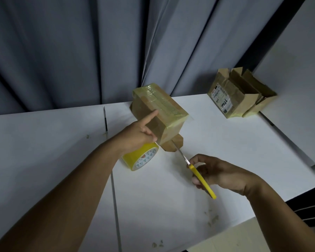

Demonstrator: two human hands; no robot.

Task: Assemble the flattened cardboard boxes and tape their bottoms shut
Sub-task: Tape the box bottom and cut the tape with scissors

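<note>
At box (158, 110) corner: right hand (220, 173) grips cutter (202, 180), left hand (136, 135) clasps tape roll (142, 159); slack tape could snag blade.

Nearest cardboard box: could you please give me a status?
Left hand holds yellow tape roll, forefinger on brown cardboard box. Right hand grips yellow-handled scissors, blades at its corner. Nothing blocking.
</note>
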